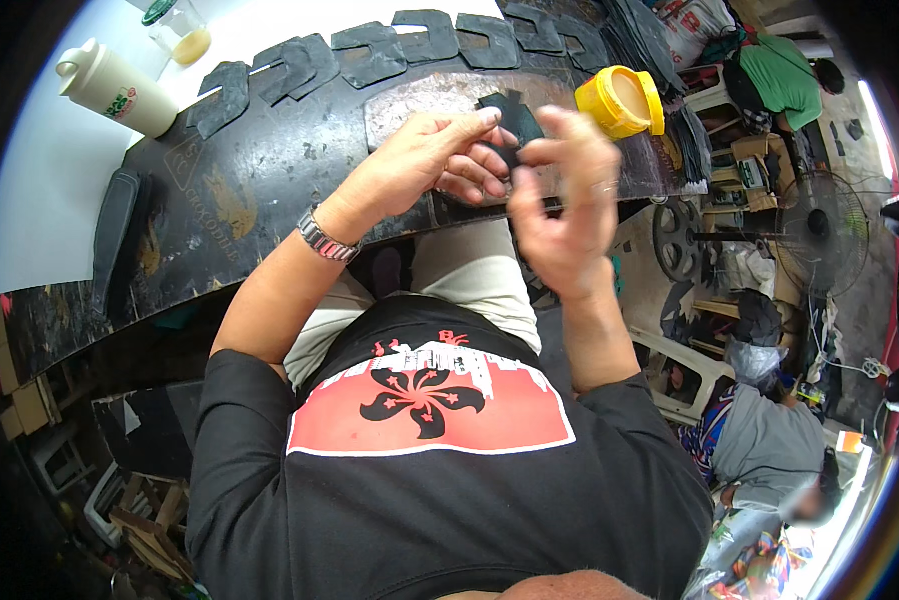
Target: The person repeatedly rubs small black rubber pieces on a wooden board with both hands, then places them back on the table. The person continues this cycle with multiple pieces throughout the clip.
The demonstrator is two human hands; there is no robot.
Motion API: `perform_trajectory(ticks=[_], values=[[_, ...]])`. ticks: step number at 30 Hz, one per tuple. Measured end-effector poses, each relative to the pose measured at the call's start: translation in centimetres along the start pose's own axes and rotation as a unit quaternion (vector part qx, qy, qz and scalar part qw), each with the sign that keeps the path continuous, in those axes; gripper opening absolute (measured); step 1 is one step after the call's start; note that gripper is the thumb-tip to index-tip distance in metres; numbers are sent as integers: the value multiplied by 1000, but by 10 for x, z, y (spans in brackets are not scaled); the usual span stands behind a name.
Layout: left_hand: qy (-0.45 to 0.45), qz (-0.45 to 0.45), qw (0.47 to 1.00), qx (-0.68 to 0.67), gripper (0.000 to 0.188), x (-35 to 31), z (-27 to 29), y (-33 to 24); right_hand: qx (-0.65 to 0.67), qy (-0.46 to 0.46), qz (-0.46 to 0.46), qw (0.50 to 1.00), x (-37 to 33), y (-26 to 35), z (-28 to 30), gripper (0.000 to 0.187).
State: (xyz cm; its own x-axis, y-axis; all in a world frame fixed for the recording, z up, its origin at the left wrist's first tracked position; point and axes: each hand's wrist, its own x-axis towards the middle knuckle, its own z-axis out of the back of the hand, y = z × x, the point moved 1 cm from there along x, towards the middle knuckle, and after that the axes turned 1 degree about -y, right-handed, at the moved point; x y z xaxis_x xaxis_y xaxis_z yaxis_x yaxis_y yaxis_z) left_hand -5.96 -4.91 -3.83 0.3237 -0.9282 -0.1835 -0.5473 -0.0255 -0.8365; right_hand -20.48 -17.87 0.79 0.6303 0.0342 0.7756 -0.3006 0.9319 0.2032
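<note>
Crowded workshop clutter fills the right side of the head view: a standing fan (820, 225), a person in a green shirt (785, 80) and another in grey (770, 440). Across the top runs a dark, scuffed table (270, 185), with a cream bottle (120, 90) toward its left end and an open yellow tub (602, 108) of tan contents toward its right.

Over the table's near edge, in front of a worn pale board (405, 100), the left hand (440, 150) holds a small black piece (520, 118) between thumb and curled fingers. The right hand (575, 190) is blurred, its thumb and fingers loosely bent and a little apart just beside the piece's right edge; whether they touch it I cannot tell.

Along the far side lie black cut shapes (430, 38), many bent like a U, some overlapping. These look already cut and set out, while the held piece seems to be still in work. Whether those laid out are finished or waiting cannot be told, so how much is left stays unclear.
</note>
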Motion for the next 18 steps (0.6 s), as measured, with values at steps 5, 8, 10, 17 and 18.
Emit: perform_trajectory(ticks=[5,8,10,17,18], values=[[38,-22,998,-51,32,-9,17,4,152,14,29,988,-5,17,-25,71],[-6,-21,999,-32,34,-13,20,4,181,26,0,983,-7,19,-22,76],[-36,-19,998,-43,36,-20,24,-3,144,0,8,990,-6,16,-15,83],[-48,-67,996,24,30,-12,31,-3,246,-15,-161,956,-13,-4,-37,85],[-70,-72,994,42,30,-9,32,1,272,-21,-176,946,-14,-6,-47,87]])
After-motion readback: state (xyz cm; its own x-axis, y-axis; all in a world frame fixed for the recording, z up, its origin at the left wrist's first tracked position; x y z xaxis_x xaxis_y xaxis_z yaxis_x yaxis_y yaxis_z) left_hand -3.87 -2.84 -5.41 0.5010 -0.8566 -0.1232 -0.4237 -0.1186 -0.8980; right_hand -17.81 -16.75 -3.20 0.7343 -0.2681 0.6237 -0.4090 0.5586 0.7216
